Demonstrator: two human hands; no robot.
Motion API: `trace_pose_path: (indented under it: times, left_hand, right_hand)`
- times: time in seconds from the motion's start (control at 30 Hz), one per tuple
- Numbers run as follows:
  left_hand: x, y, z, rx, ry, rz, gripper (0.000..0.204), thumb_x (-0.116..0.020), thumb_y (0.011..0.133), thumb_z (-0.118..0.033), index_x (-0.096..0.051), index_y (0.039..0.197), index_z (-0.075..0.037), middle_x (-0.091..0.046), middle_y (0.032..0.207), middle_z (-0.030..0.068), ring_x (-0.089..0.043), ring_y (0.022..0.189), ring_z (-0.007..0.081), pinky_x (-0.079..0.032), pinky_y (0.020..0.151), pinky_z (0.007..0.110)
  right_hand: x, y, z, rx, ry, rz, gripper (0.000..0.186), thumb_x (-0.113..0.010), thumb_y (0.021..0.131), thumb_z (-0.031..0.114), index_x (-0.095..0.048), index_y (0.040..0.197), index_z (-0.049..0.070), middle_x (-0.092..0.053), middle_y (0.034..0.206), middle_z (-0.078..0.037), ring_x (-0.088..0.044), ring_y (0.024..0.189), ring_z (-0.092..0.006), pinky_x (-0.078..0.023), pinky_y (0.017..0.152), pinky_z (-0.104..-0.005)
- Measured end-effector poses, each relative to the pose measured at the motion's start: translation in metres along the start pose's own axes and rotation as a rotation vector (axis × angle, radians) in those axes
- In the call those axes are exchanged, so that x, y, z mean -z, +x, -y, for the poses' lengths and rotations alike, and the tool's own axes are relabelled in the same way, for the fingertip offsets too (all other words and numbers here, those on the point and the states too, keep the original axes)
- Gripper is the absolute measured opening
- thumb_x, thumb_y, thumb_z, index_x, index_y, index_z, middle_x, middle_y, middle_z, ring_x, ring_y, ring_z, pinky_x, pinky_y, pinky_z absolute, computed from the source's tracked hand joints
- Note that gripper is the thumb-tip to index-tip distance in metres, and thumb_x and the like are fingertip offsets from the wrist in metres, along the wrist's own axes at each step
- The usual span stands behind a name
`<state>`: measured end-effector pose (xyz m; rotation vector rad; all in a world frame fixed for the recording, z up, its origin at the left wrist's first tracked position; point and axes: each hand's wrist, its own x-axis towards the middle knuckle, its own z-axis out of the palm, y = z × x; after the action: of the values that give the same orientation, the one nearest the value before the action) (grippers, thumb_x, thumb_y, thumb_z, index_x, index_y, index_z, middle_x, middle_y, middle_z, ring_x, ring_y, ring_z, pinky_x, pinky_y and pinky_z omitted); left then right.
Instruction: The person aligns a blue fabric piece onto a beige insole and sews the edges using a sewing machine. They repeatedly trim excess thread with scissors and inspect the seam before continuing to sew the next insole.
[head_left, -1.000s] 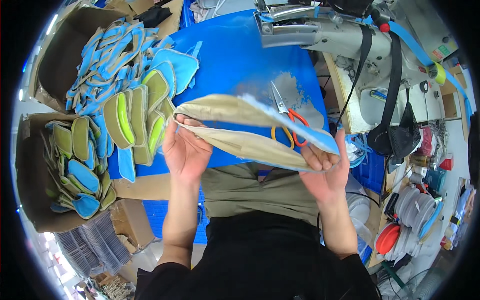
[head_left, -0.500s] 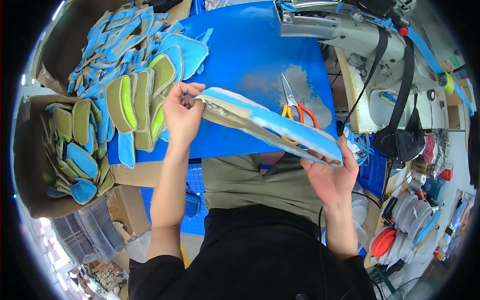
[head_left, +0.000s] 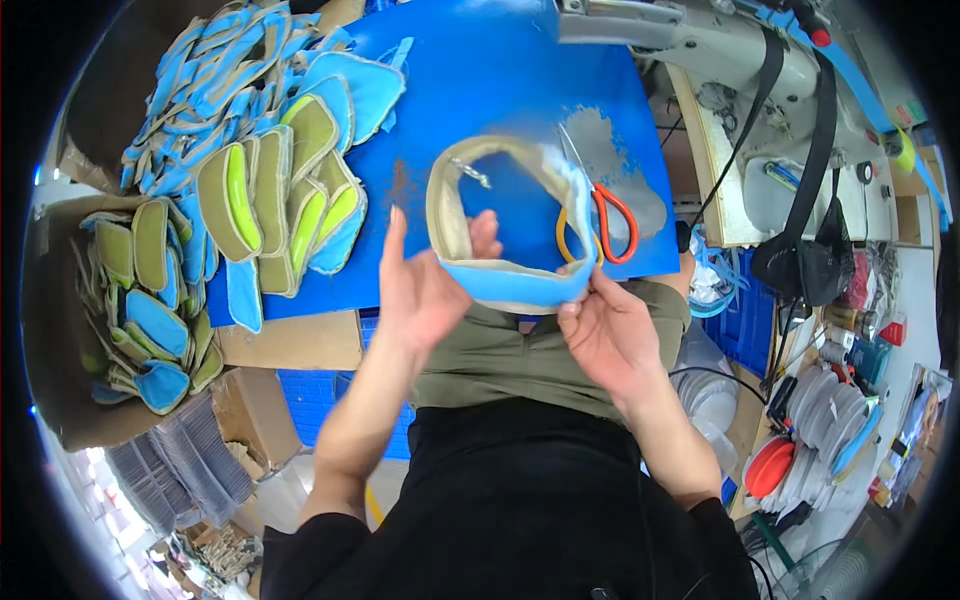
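Note:
A blue and beige padded fabric band (head_left: 515,285) is bent into a ring over the near edge of the blue table. At its lower right my right hand (head_left: 615,330) pinches the band between thumb and fingers. My left hand (head_left: 430,285) is open beside the ring's lower left, fingers apart and thumb up; some fingers lie behind the band, and whether they touch it I cannot tell. A small shiny strip (head_left: 472,173) shows inside the ring, too small to name. Partly hidden behind the ring are scissors (head_left: 612,225) with orange handles.
Padded olive, lime and blue pieces (head_left: 270,190) lie at the table's left, with a heap of blue-beige strips (head_left: 225,90) behind. A cardboard box (head_left: 60,350) holds more pieces. A sewing machine (head_left: 720,50) stands at the right, black straps (head_left: 815,150) hanging from it.
The band went from stretched out between both hands to a ring. My left hand let go of its end and moved right and down; my right hand moved left, still gripping.

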<state>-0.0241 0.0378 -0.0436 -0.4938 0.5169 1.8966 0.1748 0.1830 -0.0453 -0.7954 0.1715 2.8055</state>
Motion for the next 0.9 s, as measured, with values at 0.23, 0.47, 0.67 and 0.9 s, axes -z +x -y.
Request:
trace_pose_path:
  times: [0.23, 0.47, 0.67, 0.9]
  left_hand:
    - [0.004, -0.03, 0.017, -0.127, 0.099, 0.268, 0.039, -0.059, 0.105, -0.028, -0.057, 0.139, -0.009, -0.07, 0.128, 0.01, -0.063, 0.125, 0.031, -0.049, 0.11, 0.046]
    - [-0.042, -0.036, -0.023, -0.119, 0.262, 0.324, 0.036, -0.052, 0.109, -0.028, -0.058, 0.138, -0.008, -0.073, 0.12, 0.0109, -0.07, 0.111, 0.0299, -0.057, 0.098, 0.044]
    - [-0.07, -0.018, -0.06, -0.402, 0.333, 0.374, 0.042, -0.051, 0.11, -0.03, -0.051, 0.145, -0.008, -0.066, 0.134, 0.0128, -0.063, 0.125, 0.0307, -0.054, 0.103, 0.047]
    - [-0.053, -0.024, 0.004, -0.45, 0.673, 0.112, 0.059, -0.055, 0.108, -0.036, -0.037, 0.155, -0.006, -0.053, 0.147, 0.0212, -0.054, 0.135, 0.0384, -0.048, 0.11, 0.051]
  right_hand:
    - [0.0, -0.001, -0.017, 0.151, -0.693, -0.061, 0.029, -0.054, 0.108, 0.02, -0.055, 0.133, 0.005, -0.067, 0.121, -0.008, -0.066, 0.11, -0.021, -0.055, 0.089, -0.0344]
    - [-0.048, 0.012, 0.006, 0.964, -1.771, 0.324, 0.071, -0.069, 0.083, 0.006, -0.044, 0.15, 0.004, -0.057, 0.135, -0.018, -0.053, 0.129, -0.0284, -0.043, 0.108, -0.041]
    - [-0.071, 0.034, 0.007, 0.68, -1.859, 0.523, 0.055, -0.072, 0.087, 0.008, -0.056, 0.14, 0.004, -0.065, 0.106, -0.01, -0.065, 0.096, -0.017, -0.052, 0.088, -0.0329]
    - [-0.06, 0.034, -0.03, 0.729, -1.564, 0.283, 0.035, -0.075, 0.087, 0.009, -0.063, 0.12, 0.008, -0.066, 0.087, -0.011, -0.066, 0.074, -0.0238, -0.051, 0.067, -0.0343]
